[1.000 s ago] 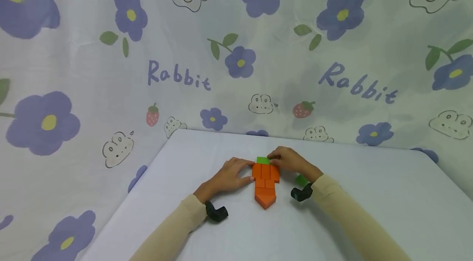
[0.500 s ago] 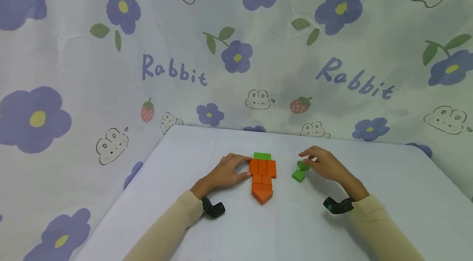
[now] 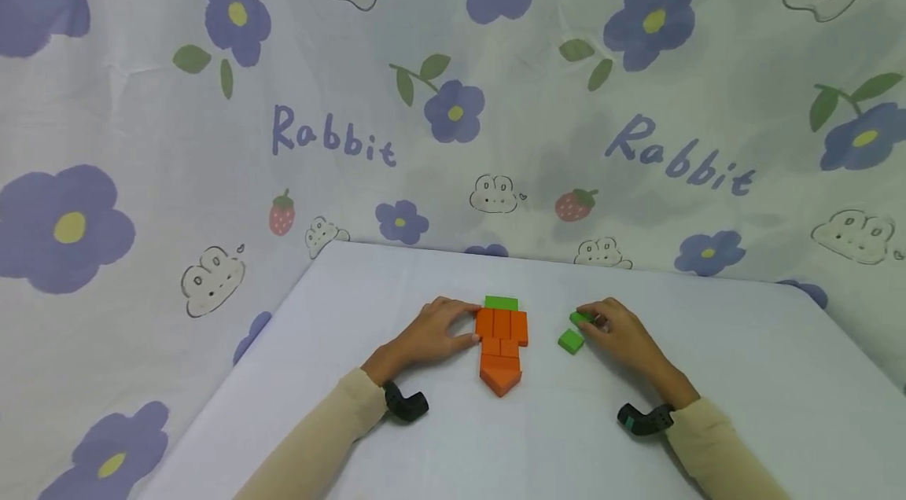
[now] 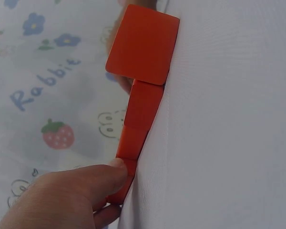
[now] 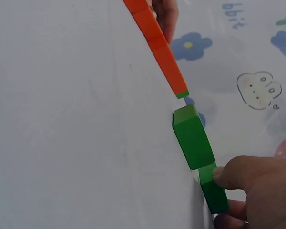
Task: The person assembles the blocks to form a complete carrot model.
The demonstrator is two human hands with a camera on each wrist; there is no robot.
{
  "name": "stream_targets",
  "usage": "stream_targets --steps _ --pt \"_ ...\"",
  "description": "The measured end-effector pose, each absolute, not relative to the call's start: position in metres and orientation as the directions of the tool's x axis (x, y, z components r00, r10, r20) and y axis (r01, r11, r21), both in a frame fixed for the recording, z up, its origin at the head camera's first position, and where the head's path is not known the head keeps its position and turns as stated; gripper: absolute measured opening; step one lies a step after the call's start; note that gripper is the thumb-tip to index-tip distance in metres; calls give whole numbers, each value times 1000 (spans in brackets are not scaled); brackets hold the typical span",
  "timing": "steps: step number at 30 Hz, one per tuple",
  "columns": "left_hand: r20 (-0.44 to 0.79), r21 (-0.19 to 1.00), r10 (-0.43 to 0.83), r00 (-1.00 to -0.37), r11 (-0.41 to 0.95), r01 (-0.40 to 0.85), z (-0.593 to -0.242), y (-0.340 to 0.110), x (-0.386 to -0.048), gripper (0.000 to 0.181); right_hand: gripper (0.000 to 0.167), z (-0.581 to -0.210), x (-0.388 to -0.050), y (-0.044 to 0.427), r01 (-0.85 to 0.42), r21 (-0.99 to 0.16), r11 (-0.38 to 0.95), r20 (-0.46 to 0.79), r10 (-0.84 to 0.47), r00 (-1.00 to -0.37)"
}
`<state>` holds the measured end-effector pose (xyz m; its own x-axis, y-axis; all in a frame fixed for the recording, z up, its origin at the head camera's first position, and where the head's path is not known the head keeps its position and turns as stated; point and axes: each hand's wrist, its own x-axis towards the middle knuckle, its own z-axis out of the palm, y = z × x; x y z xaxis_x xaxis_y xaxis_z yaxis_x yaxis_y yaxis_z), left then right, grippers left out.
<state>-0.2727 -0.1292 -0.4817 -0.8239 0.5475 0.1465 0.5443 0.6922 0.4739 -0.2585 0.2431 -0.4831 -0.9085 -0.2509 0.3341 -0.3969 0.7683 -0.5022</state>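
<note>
Orange wooden blocks (image 3: 502,325) lie flat in a carrot-like shape on the white table, with a pointed orange end (image 3: 500,375) nearest me. A green block (image 3: 501,303) touches their far edge. My left hand (image 3: 428,332) holds the left orange block of the wide row between thumb and index finger; in the left wrist view the thumb rests against its near end. Right of the shape, my right hand (image 3: 624,336) pinches a small green block (image 5: 212,193) between thumb and fingers, partly hidden in the head view. Another green block (image 3: 570,341) lies just before it.
The white table (image 3: 559,437) extends around the blocks, its far edge meeting a fabric backdrop (image 3: 340,193) printed with flowers and rabbits. Black wrist cameras (image 3: 646,420) sit on both wrists.
My right hand has left the green block at the shape's far edge, moved right, and lowered to pinch a loose green block. The left hand has stayed at the orange blocks.
</note>
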Motion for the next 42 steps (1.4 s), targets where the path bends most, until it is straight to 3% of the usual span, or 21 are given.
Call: stream_targets --steps 7,17,24,30,42 --pt "149 446 558 -816 698 560 -482 -136 -268 57 38 -488 -250 239 -342 -561 753 307 -194 -931" --pt "147 479 559 -816 682 553 -480 -135 -269 58 32 -472 -253 240 -308 -588 748 276 -173 -946" --pt "149 474 559 -815 683 555 -480 -133 -272 58 35 -441 -267 231 -332 -598 729 301 -179 -937" --pt "155 491 557 -816 673 553 -479 -130 -274 58 31 -421 -282 211 -328 -604 726 251 -216 -943" --pt "163 475 555 -816 680 558 -480 -128 -275 58 33 -434 -311 173 -291 -648 704 163 -246 -956"
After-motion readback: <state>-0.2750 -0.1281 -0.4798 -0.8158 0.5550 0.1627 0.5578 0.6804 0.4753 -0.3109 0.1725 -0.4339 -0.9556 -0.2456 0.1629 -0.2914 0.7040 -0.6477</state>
